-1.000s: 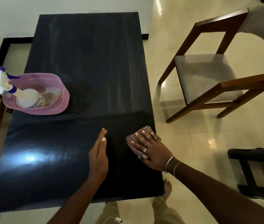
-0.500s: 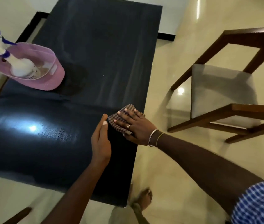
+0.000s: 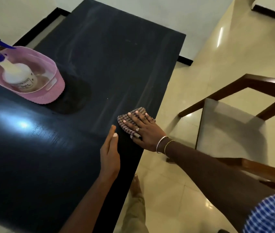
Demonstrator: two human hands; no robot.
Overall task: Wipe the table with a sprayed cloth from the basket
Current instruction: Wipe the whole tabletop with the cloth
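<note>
The right hand point(image 3: 144, 132) lies flat on a checked cloth point(image 3: 123, 121), its fingers straight and spread, and it presses the cloth down on the dark surface point(image 3: 99, 56) without curling around it. The cloth is folded small and most of it is hidden under the palm; only its corner beyond the fingertips and its edge on the thumb side show. Hand and cloth are close to the right edge of the surface. This hand wears a ring point(image 3: 137, 129) on one finger and two thin bangles point(image 3: 161, 145) on the wrist, and a blue checked sleeve point(image 3: 271, 214) shows at the upper arm. The left hand point(image 3: 110, 155) is just beside the right hand, on its thumb side, and stands on its edge on the surface with the fingers straight and together; it holds nothing. Its fingertips come near to the edge of the cloth and seem not to touch it. Well away from the left hand, further left and forward, a pink basket point(image 3: 49, 93) stands on the surface, and a white spray bottle point(image 3: 19, 73) with a blue trigger stands upright inside it. To the left of the left hand a bright spot of light point(image 3: 22, 124) reflects on the surface. To the right of the right hand, on the tiled floor point(image 3: 200, 64), a wooden chair point(image 3: 231, 128) with a grey seat stands near the surface. Below the right forearm a bare foot point(image 3: 136, 184) shows on the floor.
</note>
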